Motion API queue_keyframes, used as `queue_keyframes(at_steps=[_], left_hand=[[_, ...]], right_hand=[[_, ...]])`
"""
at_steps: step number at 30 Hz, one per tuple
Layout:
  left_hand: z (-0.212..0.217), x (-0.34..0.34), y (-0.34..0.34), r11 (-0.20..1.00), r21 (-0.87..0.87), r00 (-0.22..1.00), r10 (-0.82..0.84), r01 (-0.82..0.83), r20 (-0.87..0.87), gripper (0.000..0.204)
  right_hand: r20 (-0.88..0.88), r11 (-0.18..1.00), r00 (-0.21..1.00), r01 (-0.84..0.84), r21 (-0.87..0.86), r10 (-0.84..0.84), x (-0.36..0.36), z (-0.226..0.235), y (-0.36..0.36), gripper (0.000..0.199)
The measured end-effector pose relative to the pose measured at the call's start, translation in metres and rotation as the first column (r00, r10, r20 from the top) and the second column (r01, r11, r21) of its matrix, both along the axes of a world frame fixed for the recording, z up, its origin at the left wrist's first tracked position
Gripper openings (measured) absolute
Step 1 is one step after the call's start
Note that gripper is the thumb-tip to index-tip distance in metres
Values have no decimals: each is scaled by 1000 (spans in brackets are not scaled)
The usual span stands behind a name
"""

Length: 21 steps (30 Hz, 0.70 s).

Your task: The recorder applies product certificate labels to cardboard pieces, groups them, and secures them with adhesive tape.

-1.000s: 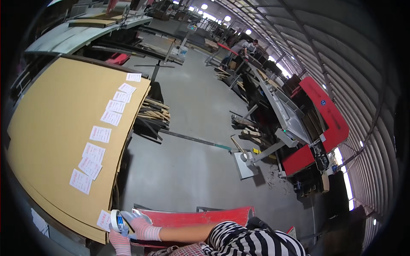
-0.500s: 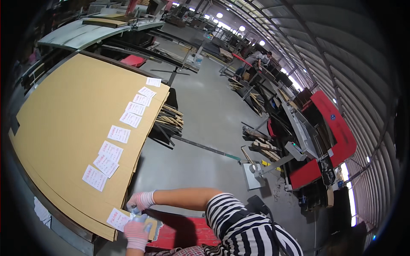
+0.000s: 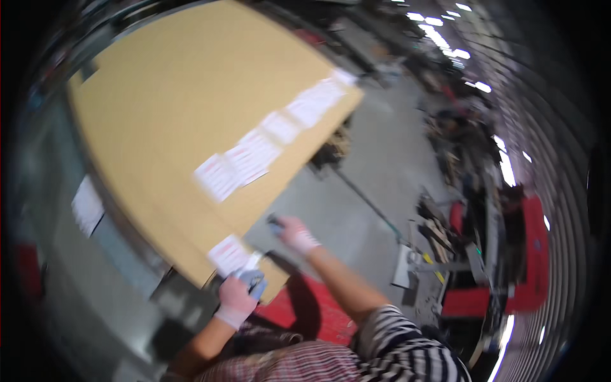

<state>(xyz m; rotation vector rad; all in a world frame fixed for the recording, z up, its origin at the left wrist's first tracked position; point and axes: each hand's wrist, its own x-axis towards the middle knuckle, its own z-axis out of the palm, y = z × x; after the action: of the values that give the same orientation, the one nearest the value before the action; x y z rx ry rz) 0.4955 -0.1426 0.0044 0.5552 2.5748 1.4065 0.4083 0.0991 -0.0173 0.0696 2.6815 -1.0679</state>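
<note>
My left hand [image 3: 238, 298], in a pink-and-white glove with grey-blue fingers, is closed near the front corner of a large tan cardboard sheet [image 3: 172, 108]. A small whitish piece sticks out by its fingers, too blurred to name. A white printed paper label [image 3: 228, 256] lies on the sheet's corner just beyond that hand. My right hand [image 3: 294, 234], gloved alike, is off the sheet's right edge; motion blur hides how its fingers are set. More white labels [image 3: 218, 177] lie in a row along the sheet's right side, some overlapping.
Below my hands is a red surface [image 3: 305, 309], with a small tan cardboard piece [image 3: 275, 277] at its near-left end. A white sheet [image 3: 88, 205] hangs at the table's left side. Red machinery [image 3: 531, 254] stands at the right across the grey floor [image 3: 375, 159].
My view has swung, so the sheet sits higher and further right. My right hand has moved away from the left hand and the sheet's corner; the left stays by the front label.
</note>
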Motion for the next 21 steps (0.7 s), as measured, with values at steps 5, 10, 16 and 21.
queue_keyframes(at_steps=[5,10,16,21], left_hand=[[-48,46,8,538,345,553,290,-769,781,21],[-65,174,78,844,324,689,71,-426,722,31],[-66,209,93,712,305,425,-11,-632,905,40],[-32,186,76,771,325,510,0,-548,860,38]], right_hand=[[137,976,984,-138,168,115,49,52,-52,31],[169,984,984,-86,158,59,166,32,31,27],[162,993,982,-108,56,97,225,25,80,23],[58,979,998,-24,-203,36,168,48,72,26]])
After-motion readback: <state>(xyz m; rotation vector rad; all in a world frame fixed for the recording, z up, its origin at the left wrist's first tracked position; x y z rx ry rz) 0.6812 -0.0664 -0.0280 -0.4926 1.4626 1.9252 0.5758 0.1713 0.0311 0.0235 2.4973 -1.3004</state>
